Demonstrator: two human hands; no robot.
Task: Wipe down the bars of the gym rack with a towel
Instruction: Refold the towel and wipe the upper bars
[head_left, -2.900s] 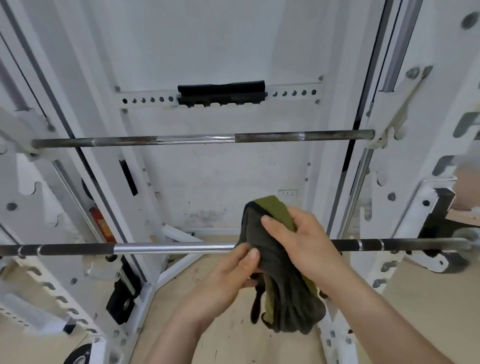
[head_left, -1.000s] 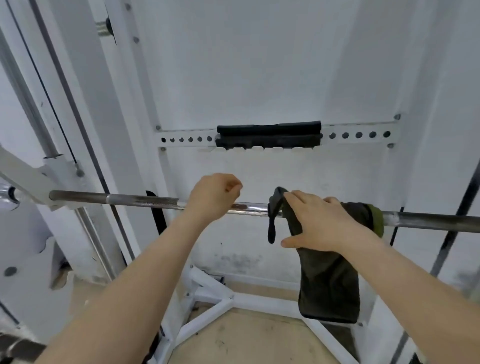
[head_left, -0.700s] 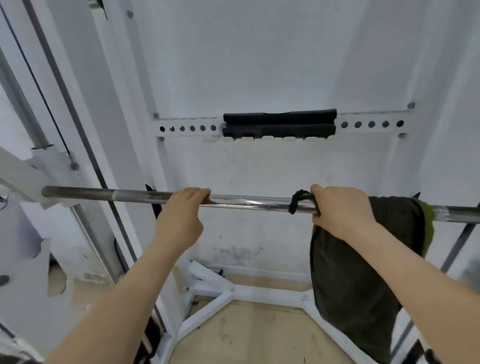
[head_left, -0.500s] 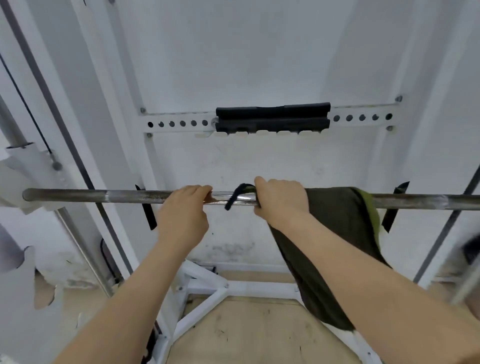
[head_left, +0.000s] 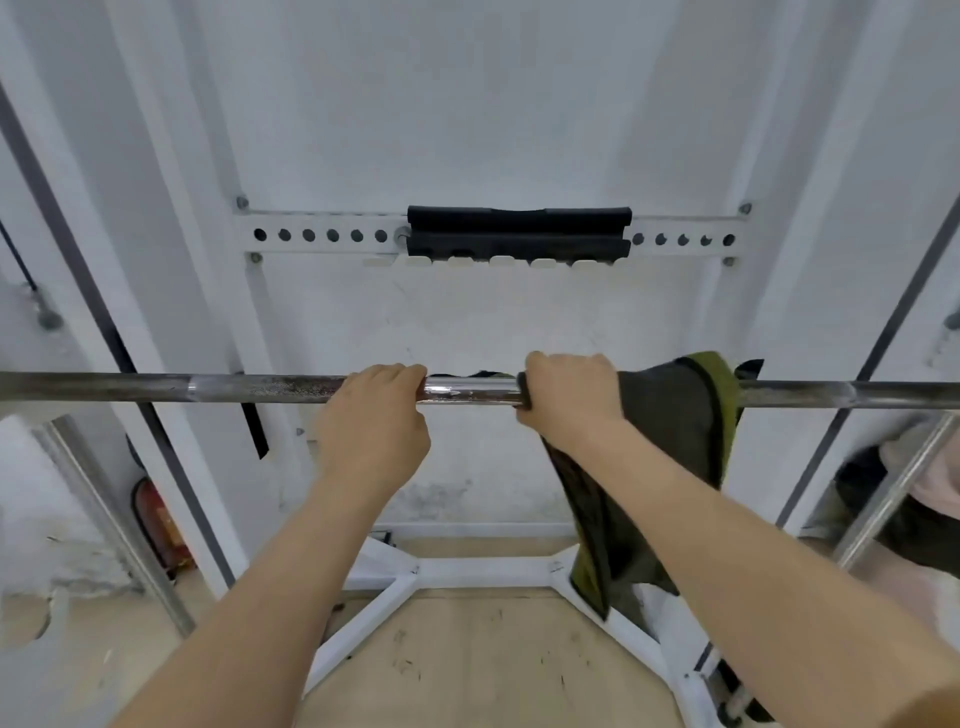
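right hand (head_left: 569, 402) grips towel (head_left: 675, 431) on bar (head_left: 260, 388) — draped rightward.

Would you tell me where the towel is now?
In the head view, the towel drapes over the bar right of centre, gripped against it by the right hand, just right of the left hand.

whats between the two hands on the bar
Head view: a shiny stretch of bar between left hand and right hand, a dark scrap of towel peeking behind it.
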